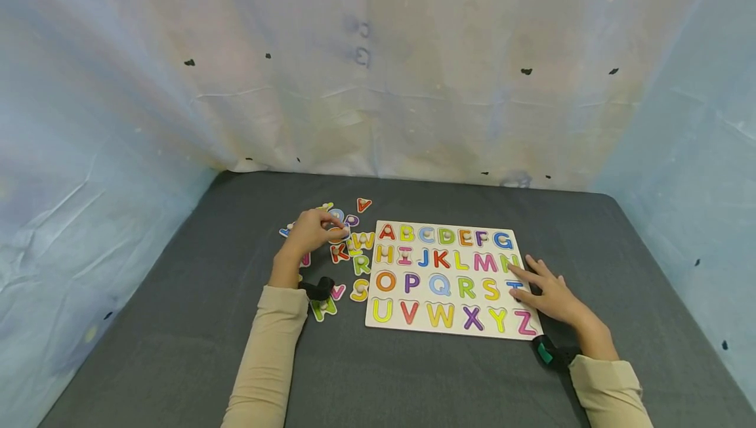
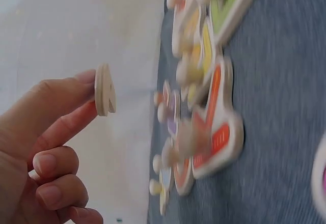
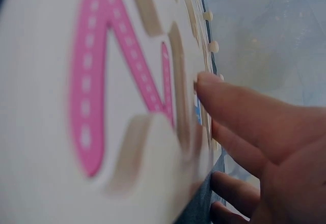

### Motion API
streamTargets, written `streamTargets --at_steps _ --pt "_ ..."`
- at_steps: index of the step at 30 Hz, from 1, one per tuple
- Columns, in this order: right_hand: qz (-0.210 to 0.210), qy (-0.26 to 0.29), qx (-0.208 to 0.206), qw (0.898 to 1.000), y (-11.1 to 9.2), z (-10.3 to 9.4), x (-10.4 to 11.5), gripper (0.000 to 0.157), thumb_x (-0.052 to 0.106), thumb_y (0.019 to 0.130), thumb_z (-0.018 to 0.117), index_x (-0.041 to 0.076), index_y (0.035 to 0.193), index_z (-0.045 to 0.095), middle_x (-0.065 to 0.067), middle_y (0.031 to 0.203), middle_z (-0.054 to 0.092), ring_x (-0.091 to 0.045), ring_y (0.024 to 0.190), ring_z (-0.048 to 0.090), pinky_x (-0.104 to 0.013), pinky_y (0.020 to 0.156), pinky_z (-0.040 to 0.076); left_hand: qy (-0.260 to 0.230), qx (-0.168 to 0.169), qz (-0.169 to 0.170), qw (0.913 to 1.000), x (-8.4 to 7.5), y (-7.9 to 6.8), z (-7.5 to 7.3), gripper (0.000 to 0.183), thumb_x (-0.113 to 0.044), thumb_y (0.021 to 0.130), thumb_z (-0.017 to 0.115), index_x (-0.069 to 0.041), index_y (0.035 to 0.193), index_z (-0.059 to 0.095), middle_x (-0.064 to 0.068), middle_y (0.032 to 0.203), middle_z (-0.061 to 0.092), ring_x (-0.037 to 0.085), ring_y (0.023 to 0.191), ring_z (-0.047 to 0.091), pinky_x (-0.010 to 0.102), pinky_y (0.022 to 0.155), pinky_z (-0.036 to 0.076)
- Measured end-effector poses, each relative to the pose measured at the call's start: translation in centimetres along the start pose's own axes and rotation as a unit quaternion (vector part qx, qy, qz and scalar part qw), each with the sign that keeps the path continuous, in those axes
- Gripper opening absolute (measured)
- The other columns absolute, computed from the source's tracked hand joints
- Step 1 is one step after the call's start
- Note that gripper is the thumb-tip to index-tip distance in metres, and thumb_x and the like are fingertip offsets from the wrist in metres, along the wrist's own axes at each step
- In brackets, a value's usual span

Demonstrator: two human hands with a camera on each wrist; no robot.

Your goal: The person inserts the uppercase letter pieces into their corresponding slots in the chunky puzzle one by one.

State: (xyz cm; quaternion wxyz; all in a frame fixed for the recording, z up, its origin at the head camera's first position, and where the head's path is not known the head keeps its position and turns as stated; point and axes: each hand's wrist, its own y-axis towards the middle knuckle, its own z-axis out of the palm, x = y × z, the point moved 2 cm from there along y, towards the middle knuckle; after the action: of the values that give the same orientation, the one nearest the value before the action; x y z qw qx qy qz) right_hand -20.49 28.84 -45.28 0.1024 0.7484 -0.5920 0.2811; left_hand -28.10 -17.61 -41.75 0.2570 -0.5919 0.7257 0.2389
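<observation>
My left hand (image 1: 310,236) is raised above the loose letters, pinching a small wooden letter piece (image 2: 104,90) between thumb and index finger. The left wrist view shows this piece edge-on, so its letter is hidden; the other fingers curl beneath. A red K piece (image 1: 339,253) lies close below that hand. My right hand (image 1: 549,291) rests at the right edge of the alphabet board (image 1: 424,293), fingers spread, fingertips by the green N (image 1: 508,263) and the blue T (image 1: 514,287). Knobbed letters fill the board's top row and the H (image 1: 384,254) and I (image 1: 404,256) places.
Loose knobbed letters lie left of the board, among them a yellow W (image 1: 363,240), a green R (image 1: 362,264) and a yellow S (image 1: 359,290). A red piece (image 1: 363,205) lies farther back. The dark cloth-covered table (image 1: 449,382) meets a pale curtain (image 1: 378,119) behind.
</observation>
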Motion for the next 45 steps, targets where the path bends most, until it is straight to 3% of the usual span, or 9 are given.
streamTargets --at_steps 6,13,19,26,35,45 --pt "-0.001 0.001 0.0 1.0 -0.1 -0.1 0.0 0.07 0.039 0.088 0.066 0.004 0.144 0.042 -0.038 0.152 0.016 -0.06 0.14 0.007 -0.079 0.103 0.002 -0.018 -0.004 0.032 0.9993 -1.7 0.3 0.9 0.02 -0.027 0.085 0.073 -0.009 0.093 0.077 0.004 0.072 0.051 0.015 0.068 0.042 0.028 0.062 0.035" --pt "-0.02 0.011 -0.006 1.0 -0.2 -0.1 0.1 0.069 0.037 0.088 0.066 0.002 0.142 0.044 -0.039 0.152 0.017 -0.062 0.139 0.008 -0.079 0.102 0.002 -0.052 0.028 0.047 0.9971 -4.3 0.6 3.3 0.019 -0.027 0.085 0.073 -0.01 0.094 0.076 0.002 0.068 0.04 0.014 0.06 0.033 0.026 0.06 0.031" --pt "-0.024 0.013 -0.008 1.0 -0.2 -0.1 0.0 0.068 0.037 0.089 0.066 0.001 0.142 0.043 -0.039 0.152 0.017 -0.063 0.139 0.008 -0.08 0.102 0.002 -0.045 0.043 0.079 0.9949 -6.9 1.1 6.3 0.017 -0.028 0.083 0.075 -0.013 0.092 0.077 0.006 0.078 0.058 0.011 0.064 0.039 0.022 0.059 0.031" --pt "-0.022 0.01 -0.006 1.0 -0.1 -0.2 0.0 0.069 0.037 0.088 0.066 0.002 0.143 0.043 -0.039 0.152 0.017 -0.061 0.14 0.007 -0.079 0.102 0.002 -0.051 0.058 0.09 0.9929 -9.2 1.6 9.1 0.014 -0.03 0.083 0.075 -0.017 0.09 0.077 -0.003 0.068 0.04 0.011 0.064 0.034 0.022 0.06 0.026" --pt "-0.015 0.01 -0.006 1.0 -0.1 0.0 0.4 0.07 0.038 0.088 0.066 0.002 0.143 0.043 -0.038 0.152 0.017 -0.061 0.14 0.007 -0.079 0.103 0.001 -0.002 0.07 0.046 0.9965 -9.7 1.9 10.8 0.015 -0.033 0.082 0.076 -0.02 0.089 0.078 0.0 0.088 0.065 0.01 0.072 0.044 0.022 0.063 0.032" --pt "-0.01 0.008 -0.003 1.0 -0.1 0.0 0.4 0.07 0.038 0.088 0.066 0.002 0.143 0.042 -0.038 0.152 0.016 -0.06 0.141 0.006 -0.079 0.103 0.0 0.018 0.073 0.003 0.9972 -9.6 1.8 11.5 0.014 -0.032 0.079 0.078 -0.02 0.085 0.077 0.0 0.094 0.07 0.01 0.069 0.049 0.021 0.059 0.035"
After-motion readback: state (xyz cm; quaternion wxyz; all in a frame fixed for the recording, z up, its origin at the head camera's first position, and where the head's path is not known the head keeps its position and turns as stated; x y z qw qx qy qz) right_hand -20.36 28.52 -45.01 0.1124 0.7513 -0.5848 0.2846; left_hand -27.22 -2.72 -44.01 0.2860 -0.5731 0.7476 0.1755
